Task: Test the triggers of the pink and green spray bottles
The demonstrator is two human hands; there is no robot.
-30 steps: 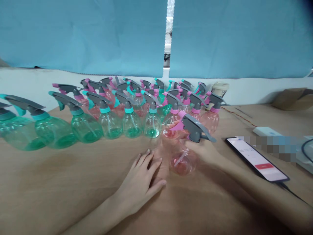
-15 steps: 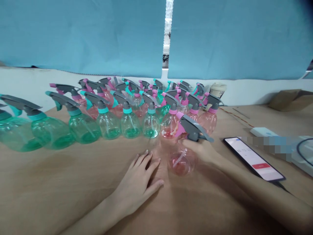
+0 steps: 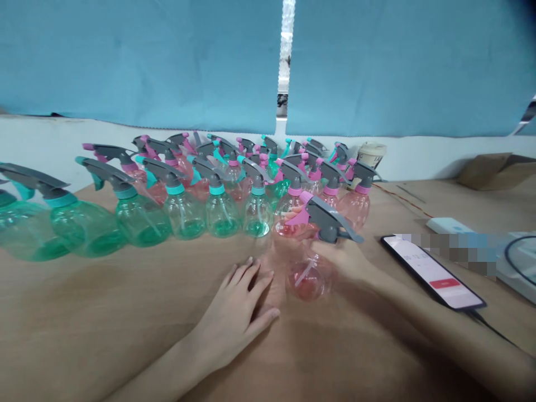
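My right hand [image 3: 341, 254] is wrapped around the neck of a pink-tinted plastic spray bottle [image 3: 309, 277], just under its grey and pink trigger head [image 3: 326, 220]. The bottle stands in front of the rows, and its lower body shows below my fingers. My left hand [image 3: 232, 307] lies flat on the wooden table [image 3: 104, 312] with fingers spread, just left of that bottle and not visibly touching it. Close behind are several rows of spray bottles, teal-tinted [image 3: 140, 220] on the left and pink-tinted [image 3: 355, 206] on the right.
A smartphone [image 3: 433, 272] with a cable lies right of my right hand. Further right are a white power bank [image 3: 450, 225] and a pixelated patch. A paper cup [image 3: 371, 155] stands behind the bottles, with brown cardboard [image 3: 494, 170] at the back right, before a blue curtain [image 3: 142, 61].
The whole view has drifted slightly left and down. My hands and the held bottle keep nearly the same position on the table, and nothing was taken or let go.
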